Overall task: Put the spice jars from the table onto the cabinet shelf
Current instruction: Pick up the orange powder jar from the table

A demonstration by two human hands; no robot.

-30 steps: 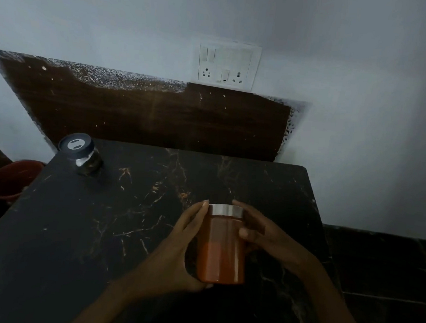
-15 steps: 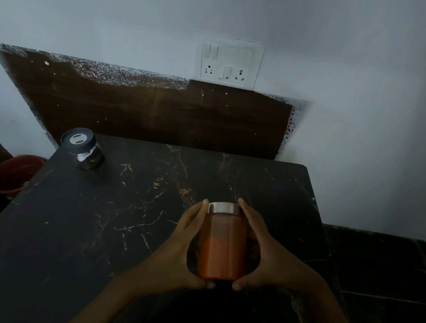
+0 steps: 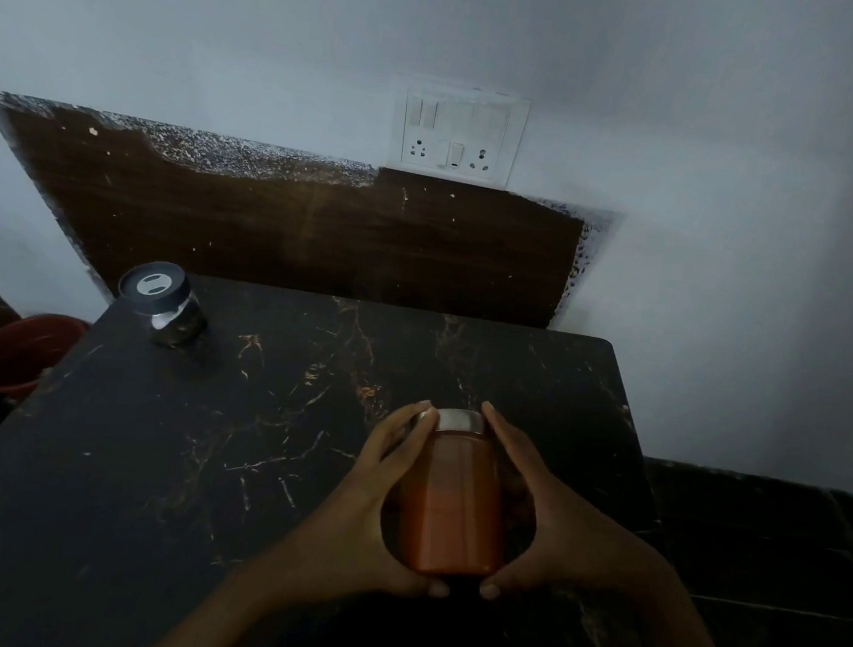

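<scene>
Fingers on the left hand are curling round the left side of the orange spice jar, and the ones on the right hand are doing the same on the other side, so both hands are cupping it between them in a snug two-handed hold. Fingertips on each side are reaching up to the silver lid and touching its edge, while both thumbs are tucking in at the jar's base, tips nearly meeting below it. That jar is standing upright over the near right part of the black marble-look worktop, and honestly I'm not able to tell whether it's resting on the surface or being held just off it, since the lighting is pretty dim. Reddish-orange powder seems to be filling most of it. Way off at the far left corner of the worktop, well apart from the hands, a second dark jar with a dark round cap is sitting upright on its own. Behind the worktop a brown wood-grain panel is leaning or running along the pale wall, with speckled, worn-looking edges, and a white switch and socket plate is sitting on the wall just above it. Down past the left edge a red bucket is peeking out on the floor, and dark floor tiles are showing to the right.
</scene>
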